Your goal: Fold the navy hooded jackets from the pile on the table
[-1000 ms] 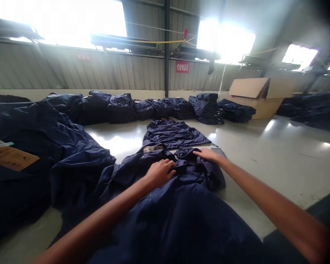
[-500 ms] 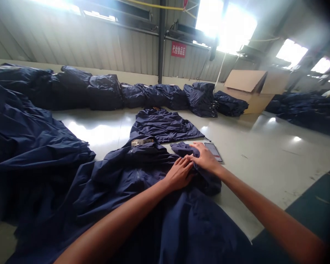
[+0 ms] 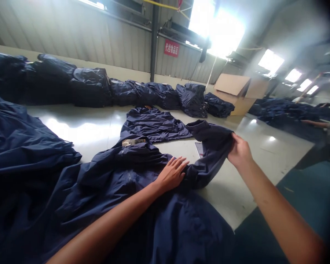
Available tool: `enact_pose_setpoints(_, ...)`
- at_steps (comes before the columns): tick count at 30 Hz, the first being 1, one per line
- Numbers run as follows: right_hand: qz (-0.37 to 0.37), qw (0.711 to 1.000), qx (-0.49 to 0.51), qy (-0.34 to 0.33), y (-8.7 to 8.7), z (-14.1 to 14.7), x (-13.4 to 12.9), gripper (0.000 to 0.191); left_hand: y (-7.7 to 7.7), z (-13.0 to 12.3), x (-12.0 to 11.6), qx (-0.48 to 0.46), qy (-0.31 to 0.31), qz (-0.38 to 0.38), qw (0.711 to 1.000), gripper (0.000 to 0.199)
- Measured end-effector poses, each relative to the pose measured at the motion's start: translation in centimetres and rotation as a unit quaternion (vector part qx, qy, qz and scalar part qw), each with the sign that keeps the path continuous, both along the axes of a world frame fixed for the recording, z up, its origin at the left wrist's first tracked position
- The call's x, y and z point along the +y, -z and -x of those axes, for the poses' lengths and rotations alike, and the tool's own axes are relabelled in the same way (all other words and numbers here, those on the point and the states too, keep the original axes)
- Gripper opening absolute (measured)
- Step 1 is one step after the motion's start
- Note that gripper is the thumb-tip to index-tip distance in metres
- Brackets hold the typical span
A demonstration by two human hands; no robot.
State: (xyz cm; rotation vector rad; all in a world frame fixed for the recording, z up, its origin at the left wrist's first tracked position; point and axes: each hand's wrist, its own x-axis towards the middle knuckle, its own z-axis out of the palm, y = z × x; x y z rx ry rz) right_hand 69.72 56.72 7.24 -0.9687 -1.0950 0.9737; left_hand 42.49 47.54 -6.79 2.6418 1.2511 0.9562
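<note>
A navy jacket point(image 3: 104, 176) lies spread on the pale table, with a zip and a brown tag point(image 3: 134, 142) near its collar. My left hand point(image 3: 172, 173) rests on the jacket, fingers stretched out and lying flat. To the right, my right hand point(image 3: 239, 149) pinches the jacket's sleeve point(image 3: 213, 146), which is lifted off the table and bent. Partly behind that sleeve lies a flat device with a screen, perhaps a phone point(image 3: 198, 149).
Another folded navy garment point(image 3: 155, 124) lies just beyond. Stacks of navy garments point(image 3: 92, 86) line the wall, with a cardboard box point(image 3: 236, 90) at the back right. More navy cloth point(image 3: 11, 135) is heaped at left. Far right, a person's arm point(image 3: 315, 124) reaches over cloth.
My right hand has moved right and up from beside my left hand, raising the sleeve. My left hand stays on the jacket, its fingers flatter. The view has shifted right.
</note>
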Motion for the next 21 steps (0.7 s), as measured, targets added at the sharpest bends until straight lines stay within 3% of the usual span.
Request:
enact_pose_setpoints(4,0.064,0.995,-0.049,-0.06,1.8,-0.9,-5.3,0.026,-0.4,-0.2,-0.1,0.021,0.047,0.004,0.999,0.058)
enact_pose_setpoints(7,0.083,0.963,-0.178,-0.184,2.6,0.6,-8.4,0.046,-0.6,-0.2,-0.3,0.021,0.056,0.006,0.998,0.039)
enact_pose_setpoints(9,0.067,0.916,-0.315,-0.239,2.3,1.9,-9.6,0.063,-0.7,-0.2,-0.4,0.015,0.05,-0.009,0.999,0.032)
enact_pose_setpoints(12,-0.012,0.821,-0.525,-0.223,1.6,4.5,-10.5,0.08,-0.7,-0.3,-0.6,0.012,0.037,-0.034,0.999,0.029)
enact_pose_setpoints(14,-0.078,0.764,-0.617,-0.168,1.5,6.4,-10.8,0.07,-0.7,-0.4,-0.7,0.019,0.025,-0.035,0.999,0.025)
enact_pose_setpoints(16,-0.128,0.73,-0.661,-0.115,1.4,7.6,-10.7,0.049,-0.7,-0.4,-0.8,0.028,0.014,-0.026,0.999,0.025)
enact_pose_setpoints(18,-0.142,0.733,-0.661,-0.082,0.9,7.3,-10.0,0.039,-0.8,-0.5,-0.8,0.024,0.007,-0.013,1.0,0.033)
enact_pose_setpoints(19,-0.135,0.753,-0.641,-0.063,0.3,6.4,-9.3,0.035,-0.8,-0.4,-0.8,0.016,0.012,-0.005,1.0,0.04)
enact_pose_setpoints(21,-0.089,0.827,-0.555,0.001,-1.5,3.2,-7.4,0.021,-0.9,-0.3,-0.8,0.001,0.05,0.011,0.999,0.051)
